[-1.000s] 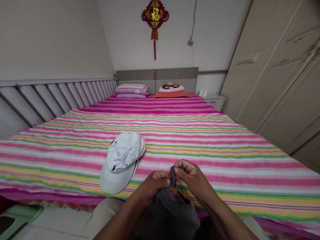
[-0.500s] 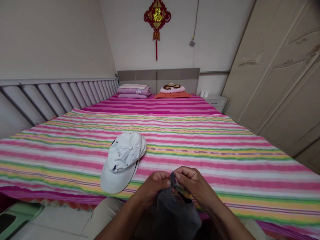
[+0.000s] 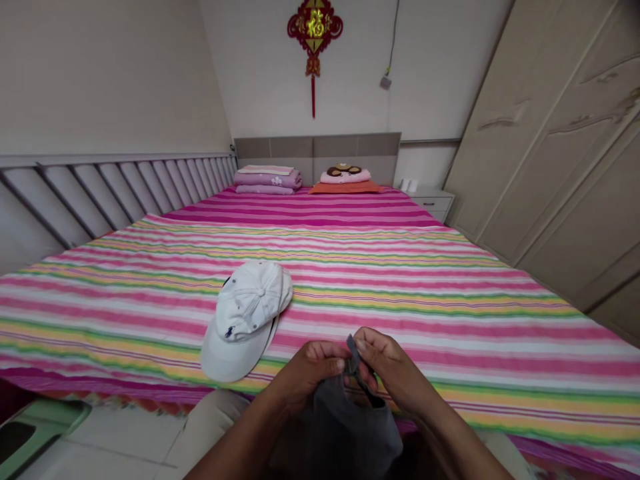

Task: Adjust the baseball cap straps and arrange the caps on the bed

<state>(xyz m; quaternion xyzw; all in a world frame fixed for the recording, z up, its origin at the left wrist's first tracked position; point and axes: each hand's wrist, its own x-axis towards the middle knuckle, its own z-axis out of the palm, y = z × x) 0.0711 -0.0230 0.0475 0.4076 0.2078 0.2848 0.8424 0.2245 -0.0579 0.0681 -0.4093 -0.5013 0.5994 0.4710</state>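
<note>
A dark grey cap (image 3: 353, 430) hangs in front of me at the near edge of the bed, its back opening toward the top. Thumb and fingers of my left hand (image 3: 313, 370) pinch the cap's back strap from the left side. From the right, my right hand (image 3: 393, 363) grips the same strap (image 3: 353, 353), whose loose end sticks up between the two hands. The fastening itself is partly covered by my fingers. To the left of my hands, a white cap (image 3: 253, 303) with a small dark logo rests on the bed, brim toward me.
Striped sheets cover the bed (image 3: 450, 300). Folded purple bedding (image 3: 267, 181) and a pink pillow stack (image 3: 345, 177) sit by the headboard (image 3: 355, 150). A green stool (image 3: 45, 433) stands at lower left, a wardrobe (image 3: 550, 167) along the right.
The strap's loose end now stands up more plainly between my hands, and my right fingers have shifted slightly along it. The white cap lies where it was.
</note>
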